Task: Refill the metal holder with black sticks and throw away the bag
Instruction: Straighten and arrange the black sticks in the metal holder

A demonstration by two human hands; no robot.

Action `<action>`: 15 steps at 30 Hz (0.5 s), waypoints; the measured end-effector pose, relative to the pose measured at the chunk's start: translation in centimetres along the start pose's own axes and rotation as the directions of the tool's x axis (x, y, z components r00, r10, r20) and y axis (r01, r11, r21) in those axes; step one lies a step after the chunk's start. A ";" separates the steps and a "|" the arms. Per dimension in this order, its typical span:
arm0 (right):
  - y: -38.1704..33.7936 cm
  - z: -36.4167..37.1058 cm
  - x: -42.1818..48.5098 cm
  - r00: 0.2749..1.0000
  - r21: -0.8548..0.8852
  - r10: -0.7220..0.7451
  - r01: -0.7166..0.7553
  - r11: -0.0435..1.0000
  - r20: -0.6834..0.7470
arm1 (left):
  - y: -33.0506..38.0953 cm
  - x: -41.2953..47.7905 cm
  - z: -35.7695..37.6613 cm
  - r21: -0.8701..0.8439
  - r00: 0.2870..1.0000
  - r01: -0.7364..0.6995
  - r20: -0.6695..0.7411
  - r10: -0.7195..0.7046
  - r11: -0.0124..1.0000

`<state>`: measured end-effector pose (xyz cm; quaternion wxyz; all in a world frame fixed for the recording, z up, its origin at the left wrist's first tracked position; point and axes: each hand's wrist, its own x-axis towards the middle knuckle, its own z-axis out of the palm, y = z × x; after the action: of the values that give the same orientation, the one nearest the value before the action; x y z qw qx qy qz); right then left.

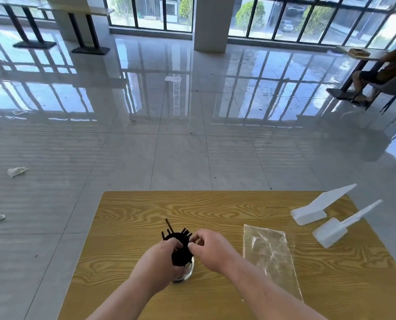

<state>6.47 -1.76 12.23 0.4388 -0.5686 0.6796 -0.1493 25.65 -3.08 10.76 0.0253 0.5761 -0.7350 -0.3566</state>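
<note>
A shiny metal holder [188, 271] stands on the wooden table [215, 209], packed with black sticks [179, 248] that fan out at the top. My left hand [160, 262] wraps around the holder's left side, thumb over the sticks. My right hand [212, 249] pinches the stick tips at the holder's right side. A clear plastic bag [270, 255] lies flat and empty on the table, just right of my right hand.
Two white plastic scoops [317, 207] [335, 229] lie at the table's far right corner. Beyond the table is a glossy tiled floor with scraps of paper [16, 171]. A seated person [377, 72] is at the far right by another table.
</note>
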 end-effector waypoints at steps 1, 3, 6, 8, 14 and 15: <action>0.1 0.2 -0.1 1.000 0.002 0.003 -0.003 1.000 0.027 | 0.2 0.0 0.1 0.043 1.000 -0.015 -0.014 0.016 0.999; 0.2 0.4 -0.4 0.999 -0.003 -0.007 0.007 1.000 0.036 | 0.5 0.1 0.2 0.131 0.997 -0.062 -0.043 0.068 0.989; 0.0 0.0 -0.8 0.999 -0.032 -0.034 0.034 0.999 0.006 | 0.6 0.2 0.0 0.202 0.985 -0.132 -0.080 0.151 0.970; -0.2 -0.3 -1.0 0.999 -0.050 -0.052 0.051 0.997 -0.007 | 0.6 0.2 -0.3 0.246 0.977 -0.163 -0.092 0.190 0.956; -0.9 -0.5 -1.6 0.997 -0.079 -0.079 0.077 0.994 -0.024 | 0.7 -0.4 -1.5 0.283 0.966 -0.182 -0.125 0.225 0.941; -1.0 -0.5 -1.7 0.996 -0.087 -0.081 0.079 0.993 -0.027 | 0.7 -0.6 -1.8 0.278 0.965 -0.181 -0.134 0.225 0.943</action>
<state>6.69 -0.73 13.95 0.3971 -0.6114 0.6687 -0.1461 26.02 -3.38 12.71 0.0455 0.5228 -0.8268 -0.2024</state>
